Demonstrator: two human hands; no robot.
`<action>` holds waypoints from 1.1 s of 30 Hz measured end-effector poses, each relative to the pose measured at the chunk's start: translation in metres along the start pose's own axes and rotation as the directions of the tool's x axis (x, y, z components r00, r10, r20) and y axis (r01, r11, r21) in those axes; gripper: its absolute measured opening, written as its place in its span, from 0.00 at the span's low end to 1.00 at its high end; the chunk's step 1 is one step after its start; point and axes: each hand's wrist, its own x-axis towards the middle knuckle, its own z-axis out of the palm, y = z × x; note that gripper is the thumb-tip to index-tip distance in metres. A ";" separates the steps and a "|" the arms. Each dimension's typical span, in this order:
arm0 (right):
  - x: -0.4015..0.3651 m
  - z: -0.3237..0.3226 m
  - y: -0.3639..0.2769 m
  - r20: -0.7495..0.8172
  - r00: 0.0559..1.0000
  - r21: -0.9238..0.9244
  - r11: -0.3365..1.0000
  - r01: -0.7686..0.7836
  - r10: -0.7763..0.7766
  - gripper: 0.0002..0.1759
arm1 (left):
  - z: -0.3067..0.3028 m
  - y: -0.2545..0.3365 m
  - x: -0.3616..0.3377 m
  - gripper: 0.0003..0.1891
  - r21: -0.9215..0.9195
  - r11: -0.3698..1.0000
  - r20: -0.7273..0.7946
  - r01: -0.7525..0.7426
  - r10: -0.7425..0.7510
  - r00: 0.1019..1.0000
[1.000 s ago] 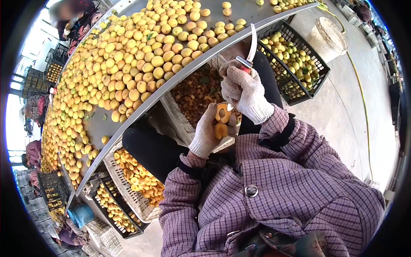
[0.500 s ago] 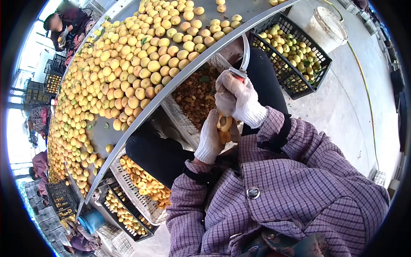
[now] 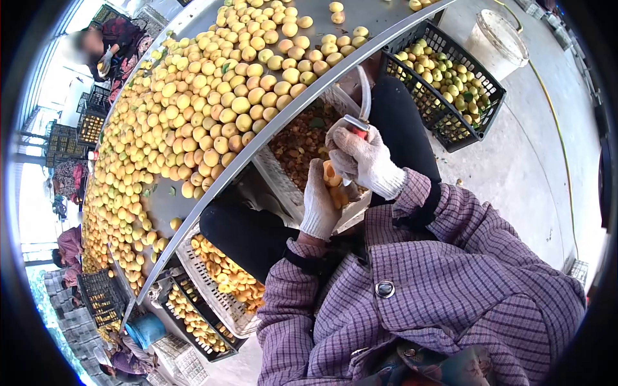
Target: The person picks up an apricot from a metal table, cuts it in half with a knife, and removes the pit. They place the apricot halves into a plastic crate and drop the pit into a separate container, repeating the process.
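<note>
My left hand (image 3: 320,204), in a white glove, is closed around cut apricots (image 3: 335,188), their orange flesh showing between the fingers. Close beside it, my gloved right hand (image 3: 365,157) grips a curved knife (image 3: 365,96) by its red handle, the blade pointing up and away from the apricots. The right fingertips are right at the cut fruit. Below both hands, between my knees, a white crate (image 3: 281,177) holds brown pits and scraps. Left of my knee, another white crate (image 3: 205,281) contains orange apricot halves.
Whole apricots (image 3: 212,122) cover a metal table (image 3: 168,204) with a raised rim. A black crate (image 3: 479,132) of greenish fruit and a white bucket (image 3: 496,42) stand at right, near a yellow hose (image 3: 553,119). Another person (image 3: 119,45) works across the table.
My right hand has drawn slightly away from the cut apricots, which now sit deeper in my left hand. The whole view has shifted a little to the right.
</note>
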 end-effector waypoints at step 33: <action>0.012 -0.066 0.025 -0.236 0.958 -0.884 0.375 -0.280 0.161 0.22 | -0.027 0.161 -0.117 0.17 0.985 -0.124 0.112 0.119 0.988 0.103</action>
